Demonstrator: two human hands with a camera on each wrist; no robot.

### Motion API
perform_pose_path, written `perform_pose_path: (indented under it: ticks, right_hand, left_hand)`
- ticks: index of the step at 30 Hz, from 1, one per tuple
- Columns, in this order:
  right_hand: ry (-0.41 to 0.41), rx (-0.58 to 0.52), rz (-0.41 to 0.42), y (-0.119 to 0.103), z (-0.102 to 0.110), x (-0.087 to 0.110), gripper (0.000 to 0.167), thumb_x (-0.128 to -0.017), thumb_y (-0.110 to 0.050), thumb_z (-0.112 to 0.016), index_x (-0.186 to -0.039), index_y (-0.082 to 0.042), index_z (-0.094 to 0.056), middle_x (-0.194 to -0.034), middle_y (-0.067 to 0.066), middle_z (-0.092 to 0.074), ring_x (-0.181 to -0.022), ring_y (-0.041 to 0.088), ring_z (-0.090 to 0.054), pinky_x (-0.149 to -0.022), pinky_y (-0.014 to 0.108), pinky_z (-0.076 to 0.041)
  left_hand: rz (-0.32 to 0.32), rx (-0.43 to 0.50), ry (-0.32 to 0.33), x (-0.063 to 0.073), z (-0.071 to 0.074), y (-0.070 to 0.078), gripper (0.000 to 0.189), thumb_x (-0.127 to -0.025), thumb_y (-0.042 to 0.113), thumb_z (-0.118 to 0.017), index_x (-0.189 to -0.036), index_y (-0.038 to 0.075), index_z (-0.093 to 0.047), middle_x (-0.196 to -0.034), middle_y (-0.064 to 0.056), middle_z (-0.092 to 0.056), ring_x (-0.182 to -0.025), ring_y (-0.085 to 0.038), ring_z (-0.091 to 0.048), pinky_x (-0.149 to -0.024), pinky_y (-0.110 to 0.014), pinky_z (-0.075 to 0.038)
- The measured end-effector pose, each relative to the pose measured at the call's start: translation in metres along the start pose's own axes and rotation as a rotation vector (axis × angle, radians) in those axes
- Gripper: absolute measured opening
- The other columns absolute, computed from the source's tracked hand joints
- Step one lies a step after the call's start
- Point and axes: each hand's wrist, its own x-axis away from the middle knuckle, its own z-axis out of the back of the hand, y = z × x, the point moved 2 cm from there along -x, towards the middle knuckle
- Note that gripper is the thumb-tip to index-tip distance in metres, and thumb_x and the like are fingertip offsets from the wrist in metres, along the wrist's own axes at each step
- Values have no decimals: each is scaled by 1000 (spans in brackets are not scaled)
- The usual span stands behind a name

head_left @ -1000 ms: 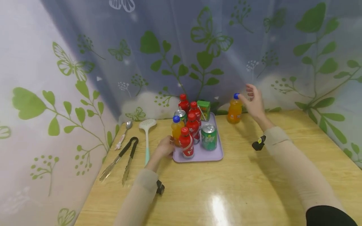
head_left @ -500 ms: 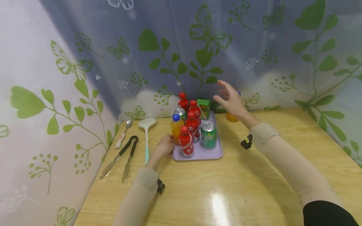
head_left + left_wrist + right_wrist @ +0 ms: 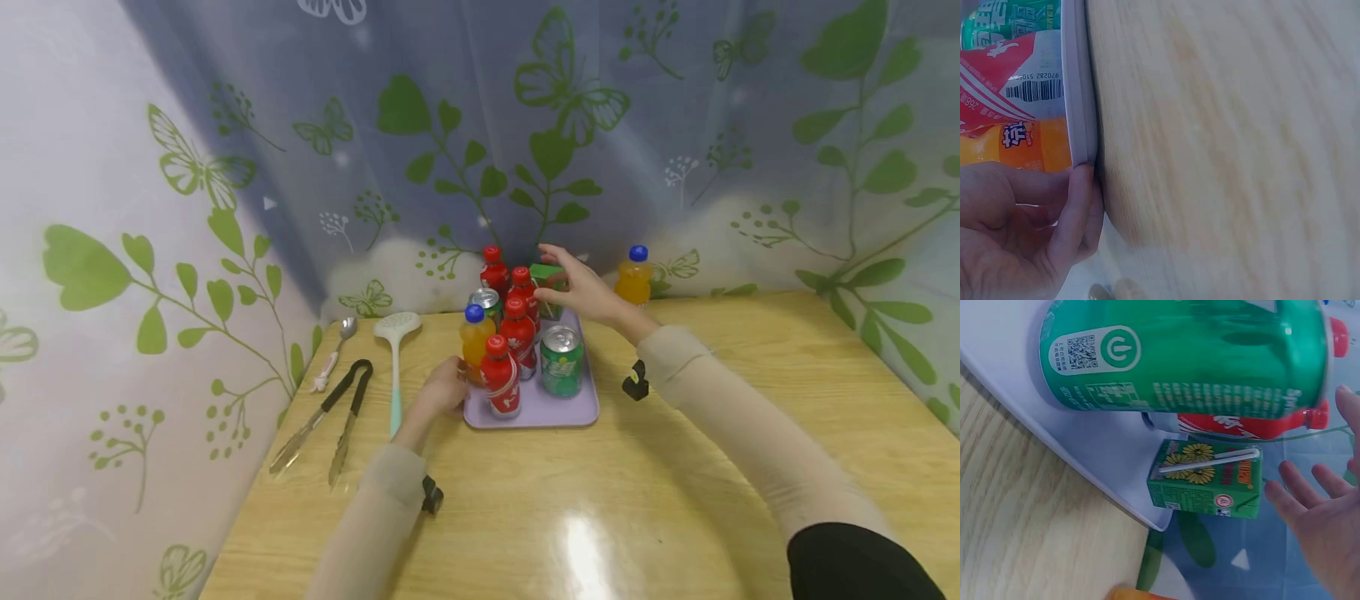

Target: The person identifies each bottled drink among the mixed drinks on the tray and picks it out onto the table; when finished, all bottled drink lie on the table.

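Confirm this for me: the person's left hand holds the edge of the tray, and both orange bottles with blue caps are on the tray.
Not both: only one orange bottle is on the tray. The head view shows the other bottle off it, beyond its right side. The left hand does hold the tray's edge.

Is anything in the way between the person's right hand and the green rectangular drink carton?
Nothing visible is. In the right wrist view, only a gap shows between the bare right hand and the carton.
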Motion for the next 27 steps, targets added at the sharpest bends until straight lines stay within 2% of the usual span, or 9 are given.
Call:
perform_pose_path:
  ticks: [9, 18, 27]
  right_hand:
    - [-74, 27, -71, 11, -13, -7, 83, -102, -29, -70, -168, -13, -22, -169, 22, -34, -140, 46, -55, -118, 60, -49]
    - [-122, 105, -30, 15, -25, -16, 70, -101, -20, -71, -160, -3, -37, -156, 24, -52, -140, 42, -55, -119, 55, -50]
    - [-106, 183, -64, 16, -31, -20, 69, -99, -18, -73, -158, -2, -40, -148, 27, -59, -133, 43, -62, -116, 55, -53]
  left_hand:
    - [12, -31, -4, 0, -1, 0, 52, -91, -9, -61, -142, -6, -52, -131, -25, -63, -109, -34, -65, -67, -30, -65]
    - [24, -22, -10, -1, -1, 0, 50, -93, -8, -60, -142, -4, -51, -130, -24, -62, -106, -33, -65, -65, -29, -65]
    - [27, -29, -13, -2, -1, -1, 52, -92, -8, -60, -143, -4, -50, -132, -24, -62, -107, -32, -64, -64, -27, -63]
